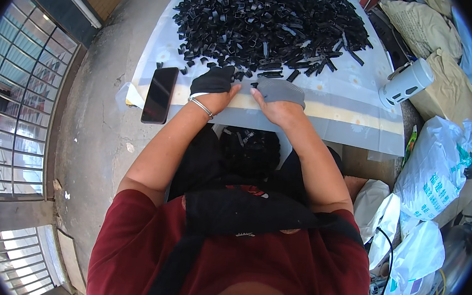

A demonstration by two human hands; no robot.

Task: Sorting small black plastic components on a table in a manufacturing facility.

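A large heap of small black plastic pieces (269,27) covers the far part of the table, with loose ones along its near edge. At that edge my left hand (213,92) wears a black fingerless-looking glove and a bracelet. Its fingers are curled in; what they hold is lost against the dark glove. Close beside it my right hand (279,102), in a grey glove with the thumb bare, is closed. A small black piece (254,85) shows at its fingertips. Below the table edge, between my legs, a container holds more black pieces (247,143).
A black phone (160,95) lies on the patterned tablecloth (339,120) at the left. A light blue tumbler (407,83) stands at the right edge. Stuffed white plastic bags (433,170) and brown sacks (444,81) crowd the right side. A barred window (21,100) is at the left.
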